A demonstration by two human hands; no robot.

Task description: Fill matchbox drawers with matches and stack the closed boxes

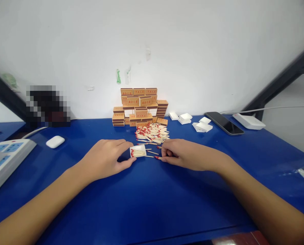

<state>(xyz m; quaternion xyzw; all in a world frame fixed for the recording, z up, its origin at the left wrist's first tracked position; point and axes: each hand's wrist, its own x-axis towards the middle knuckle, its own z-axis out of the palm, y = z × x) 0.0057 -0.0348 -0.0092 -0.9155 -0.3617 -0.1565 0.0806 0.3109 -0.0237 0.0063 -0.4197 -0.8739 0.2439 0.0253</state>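
A small white matchbox tray (138,150) with a few red-tipped matches in it lies on the blue table (146,200). My left hand (108,158) pinches the tray's left edge between thumb and fingers. My right hand (185,153) rests just right of the tray, fingers curled and pinching a match (157,157) on the table. A loose heap of matches (152,133) lies just beyond both hands. Behind it stands a stack of orange matchboxes (139,107) against the wall.
Several empty white trays (192,121) lie right of the stack. A dark phone (224,123) and a white charger (249,121) with its cable sit at the far right. A white earbud case (55,141) and a power strip (6,158) are at the left.
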